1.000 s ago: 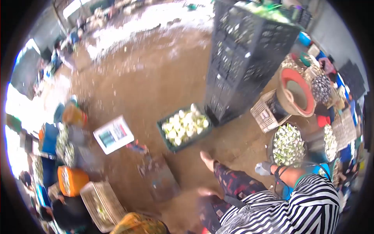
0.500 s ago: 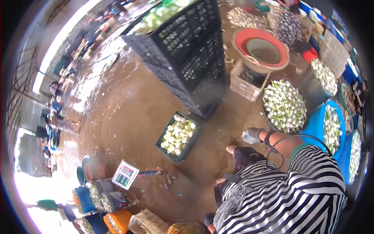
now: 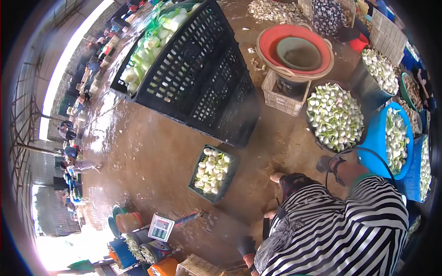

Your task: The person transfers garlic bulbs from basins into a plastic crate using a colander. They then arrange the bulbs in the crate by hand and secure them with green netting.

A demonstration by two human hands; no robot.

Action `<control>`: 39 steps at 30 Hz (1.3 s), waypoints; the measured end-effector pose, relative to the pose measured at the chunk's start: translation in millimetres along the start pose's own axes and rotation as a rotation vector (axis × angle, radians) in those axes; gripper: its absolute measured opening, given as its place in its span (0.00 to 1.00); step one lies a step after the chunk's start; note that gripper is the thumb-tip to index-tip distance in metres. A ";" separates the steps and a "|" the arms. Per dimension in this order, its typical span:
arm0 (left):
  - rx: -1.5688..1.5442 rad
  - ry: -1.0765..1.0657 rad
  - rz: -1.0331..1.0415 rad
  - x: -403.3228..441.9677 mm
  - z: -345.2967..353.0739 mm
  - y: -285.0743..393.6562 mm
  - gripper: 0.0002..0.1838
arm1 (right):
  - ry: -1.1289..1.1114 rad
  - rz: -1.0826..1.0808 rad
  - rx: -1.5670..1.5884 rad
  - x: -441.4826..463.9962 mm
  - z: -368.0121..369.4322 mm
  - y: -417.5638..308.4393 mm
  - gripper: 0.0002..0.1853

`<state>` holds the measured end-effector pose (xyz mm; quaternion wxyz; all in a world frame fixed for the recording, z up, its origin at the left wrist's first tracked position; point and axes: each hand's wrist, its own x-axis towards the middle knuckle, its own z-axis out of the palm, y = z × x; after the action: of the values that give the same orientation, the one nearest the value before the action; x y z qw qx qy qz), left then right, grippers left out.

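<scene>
My right hand (image 3: 324, 163), in a dark glove, is beside the round tub of white bulbs (image 3: 335, 117); its fingers are blurred. Low in the view, my left hand (image 3: 247, 246), also dark-gloved, hangs over the brown floor near my feet, its fingers too smeared to read. I make out nothing held in either. A green crate of white bulbs (image 3: 212, 174) lies on the floor in front of my bare feet. Beyond it rises a tall stack of black crates (image 3: 193, 69), with pale green-white vegetables in the top one.
A red basin (image 3: 271, 43) sits in a wicker basket over a beige crate (image 3: 282, 99). Blue tubs of bulbs (image 3: 368, 158) line the right. A scale display (image 3: 161, 227), buckets and an orange tub (image 3: 163, 267) are at lower left. Distant people work at far left.
My view has turned, so the crate stack now looms larger at upper left and the scale display sits lower. My right hand has shifted slightly right; my left hand has come into clearer view.
</scene>
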<state>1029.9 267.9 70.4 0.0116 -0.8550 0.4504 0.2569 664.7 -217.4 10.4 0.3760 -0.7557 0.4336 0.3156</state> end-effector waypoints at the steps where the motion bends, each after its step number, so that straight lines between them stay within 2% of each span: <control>1: 0.078 -0.005 0.066 2.4 -1.0 6.9 0.14 | -0.016 -0.033 -0.088 2.8 -4.7 -7.1 0.15; 4: 0.240 -0.060 0.231 4.1 0.7 22.4 0.11 | -0.035 -0.149 -0.295 4.7 -27.4 -33.0 0.16; 6: 0.260 -0.147 0.306 0.1 7.1 24.7 0.10 | 0.039 -0.355 -0.541 0.5 -51.4 -55.9 0.13; 7: 0.274 -0.199 0.273 -3.2 13.8 27.1 0.09 | 0.074 -0.461 -0.667 1.3 -59.1 -60.9 0.11; 9: 0.291 -0.302 0.203 -13.2 33.3 30.0 0.09 | 0.113 -0.351 -0.476 20.5 -63.3 -65.9 0.12; 12: 0.226 -0.363 0.275 -33.4 52.8 40.5 0.09 | 0.121 -0.286 -0.324 18.0 -97.3 -91.2 0.12; 13: 0.196 -0.379 0.057 -42.8 63.6 52.5 0.10 | 0.123 -0.241 -0.245 1.9 -116.2 -110.9 0.12; 14: 0.140 -0.361 0.034 -52.8 66.8 63.1 0.10 | 0.128 -0.197 -0.165 -14.9 -134.5 -130.5 0.11; 15: 0.080 -0.327 -0.010 -63.9 64.4 74.2 0.12 | 0.135 -0.338 -0.293 16.5 -122.7 -111.2 0.10; 17: -0.045 -0.226 -0.135 -84.3 73.1 93.1 0.15 | 0.271 -0.918 -0.785 99.0 -82.8 -53.0 0.07; 18: 0.026 -0.422 -0.100 -80.9 80.8 98.5 0.15 | 0.306 -1.075 -0.906 118.9 -78.7 -43.8 0.06; 20: -0.067 -0.239 -0.090 -102.8 120.8 105.9 0.15 | 0.138 -0.983 -1.153 102.5 -98.4 -77.7 0.08; 22: -0.320 -0.159 -0.375 -122.1 127.1 133.3 0.14 | 0.052 -0.861 -1.096 82.2 -112.1 -113.7 0.09; 24: -0.374 -0.216 -0.499 -124.4 119.6 153.0 0.14 | 0.090 -0.946 -1.035 108.4 -100.3 -110.3 0.09; 25: -0.306 -0.312 -0.485 -123.4 126.6 158.9 0.14 | 0.073 -1.055 -1.071 111.1 -102.0 -118.0 0.08; 26: -0.244 -0.418 -0.463 -129.9 124.8 173.8 0.14 | 0.158 -1.191 -1.192 77.9 -113.7 -148.6 0.07; 27: -0.446 -0.284 -0.714 -145.8 123.3 197.4 0.13 | 0.171 -1.223 -1.225 120.6 -87.7 -132.0 0.08; 28: -0.454 -0.244 -0.782 -148.4 110.1 208.4 0.13 | 0.194 -1.395 -1.195 121.7 -88.1 -143.3 0.07; 29: -0.464 -0.200 -0.849 -150.9 96.8 219.4 0.12 | 0.234 -1.327 -1.190 93.3 -97.1 -174.2 0.06; 30: -0.294 -0.242 -0.716 -154.2 105.5 218.1 0.11 | -0.055 -1.075 -0.904 93.8 -94.0 -183.5 0.07; 31: -0.308 -0.120 -0.644 -163.8 117.8 218.8 0.11 | -0.278 -0.765 -0.460 94.0 -91.1 -193.1 0.08; 32: -0.318 0.005 -0.569 -172.6 128.1 219.3 0.10 | -0.330 -0.490 -0.121 94.7 -88.1 -202.5 0.10; 33: -0.326 0.133 -0.492 -179.1 136.3 219.3 0.10 | -0.268 -0.483 -0.177 61.4 -89.7 -229.6 0.11; 36: -0.270 0.003 -0.522 -172.9 147.4 200.8 0.09 | -0.083 -0.521 -0.393 28.8 -85.4 -251.1 0.12; 38: -0.476 -0.039 -0.757 -166.7 157.6 179.1 0.10 | 0.007 -0.548 -0.575 17.6 -83.2 -247.2 0.12; 39: -0.480 -0.064 -0.778 -164.4 159.6 164.5 0.11 | 0.011 -0.476 -0.537 17.0 -80.5 -237.0 0.11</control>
<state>757.7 336.0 40.7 -0.0774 -0.9307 0.0232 0.3566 895.6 -211.4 108.2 0.2249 -0.9090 0.1490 0.3177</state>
